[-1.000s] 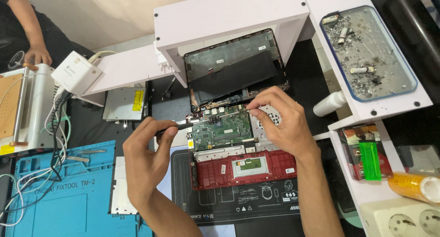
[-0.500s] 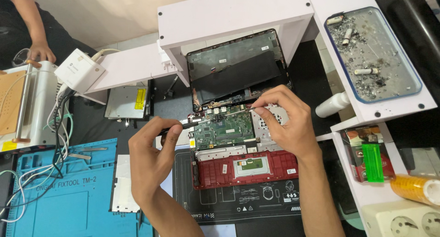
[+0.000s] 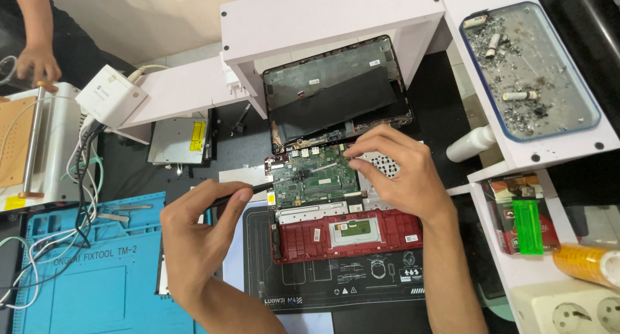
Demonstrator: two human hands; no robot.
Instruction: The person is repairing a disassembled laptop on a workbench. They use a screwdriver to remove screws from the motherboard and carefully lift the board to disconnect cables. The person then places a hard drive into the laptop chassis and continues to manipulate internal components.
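Left hand (image 3: pixel 200 240), closed on a thin black tool (image 3: pixel 248 191), lower centre; right hand (image 3: pixel 403 172), fingertips pinching on the green board (image 3: pixel 316 179) mid-frame. We judge a slip could scratch board traces or the red casing (image 3: pixel 349 234).

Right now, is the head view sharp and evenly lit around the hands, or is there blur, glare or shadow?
Head view: light is even and soft; the green circuit board and red laptop base are sharp. The left hand and right hand show no motion blur. Faint shadow lies under the white shelf; the ash tray shows mild glare.
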